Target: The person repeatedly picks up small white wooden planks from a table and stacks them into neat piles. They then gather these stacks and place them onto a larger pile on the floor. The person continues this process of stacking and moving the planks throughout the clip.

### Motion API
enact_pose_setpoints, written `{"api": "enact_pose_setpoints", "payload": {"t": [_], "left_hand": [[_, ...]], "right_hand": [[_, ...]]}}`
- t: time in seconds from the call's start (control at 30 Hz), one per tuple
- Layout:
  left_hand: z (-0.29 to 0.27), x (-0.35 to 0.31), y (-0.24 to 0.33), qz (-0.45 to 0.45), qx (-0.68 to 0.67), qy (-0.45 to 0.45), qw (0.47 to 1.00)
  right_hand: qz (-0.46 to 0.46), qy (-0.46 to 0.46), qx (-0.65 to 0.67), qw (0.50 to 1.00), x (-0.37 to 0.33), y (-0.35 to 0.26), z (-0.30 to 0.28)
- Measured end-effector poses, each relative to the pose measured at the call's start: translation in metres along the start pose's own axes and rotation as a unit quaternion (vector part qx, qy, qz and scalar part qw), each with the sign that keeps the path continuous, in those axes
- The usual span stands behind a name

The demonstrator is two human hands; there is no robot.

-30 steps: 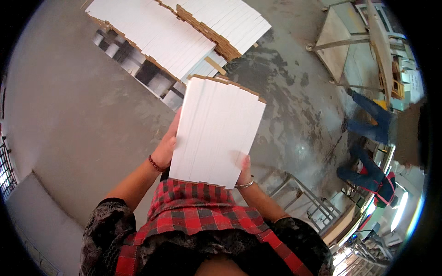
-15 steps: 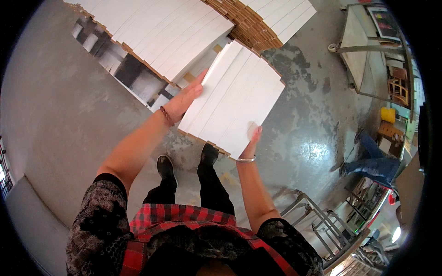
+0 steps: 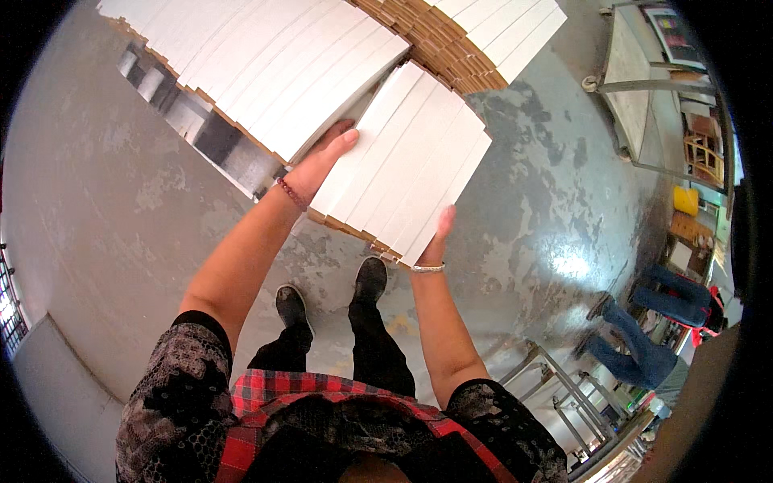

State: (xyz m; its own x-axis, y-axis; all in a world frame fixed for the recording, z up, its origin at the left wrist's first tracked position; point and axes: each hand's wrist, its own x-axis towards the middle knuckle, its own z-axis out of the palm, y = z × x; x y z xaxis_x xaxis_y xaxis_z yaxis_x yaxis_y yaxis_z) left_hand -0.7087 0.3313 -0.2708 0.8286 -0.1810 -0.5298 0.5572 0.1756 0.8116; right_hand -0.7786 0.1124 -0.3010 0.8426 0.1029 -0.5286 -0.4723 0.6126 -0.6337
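Note:
Between my two hands is a bundle of flat white cardboard pieces [image 3: 411,161] with brown edges, overlapping like shingles. My left hand [image 3: 324,163] grips its left side, thumb on top and the other fingers partly hidden in the narrow gap beside a long row of similar white cardboard [image 3: 266,72]. At the near right corner, my right hand [image 3: 436,239] presses with its thumb on the side while its fingers are hidden underneath. The bundle's far corner is close against the row; whether they touch I cannot tell.
Another white cardboard stack [image 3: 503,36] with brown edges lies beyond. A pallet-like base [image 3: 217,137] shows under the row. On the right stand a wheeled cart [image 3: 632,84], a metal frame [image 3: 564,394] and two people in jeans [image 3: 628,342]. A grey panel [image 3: 64,386] is at left.
The bundle has shifted slightly up and left, nearer the row, and my left fingers now reach into the gap. At right, the people's legs have moved and show more.

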Motion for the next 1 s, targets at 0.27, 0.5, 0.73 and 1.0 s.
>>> {"api": "enact_pose_setpoints", "payload": {"t": [0.27,0.5,0.73,1.0], "left_hand": [[0.024,-0.024,0.020,-0.054,-0.015,0.086,0.995],[0.022,-0.029,0.034,-0.047,0.156,0.107,0.981],[0.047,-0.029,0.033,0.088,0.439,0.199,0.871],[0.052,-0.088,0.004,0.380,0.366,0.335,0.781]], "right_hand": [[0.025,-0.005,-0.029,0.999,0.005,-0.010,-0.012],[0.032,-0.011,-0.021,0.999,0.009,-0.005,-0.011],[0.032,0.007,-0.008,0.999,0.011,0.001,-0.013],[0.021,0.025,0.009,0.999,0.024,0.014,-0.008]]}}
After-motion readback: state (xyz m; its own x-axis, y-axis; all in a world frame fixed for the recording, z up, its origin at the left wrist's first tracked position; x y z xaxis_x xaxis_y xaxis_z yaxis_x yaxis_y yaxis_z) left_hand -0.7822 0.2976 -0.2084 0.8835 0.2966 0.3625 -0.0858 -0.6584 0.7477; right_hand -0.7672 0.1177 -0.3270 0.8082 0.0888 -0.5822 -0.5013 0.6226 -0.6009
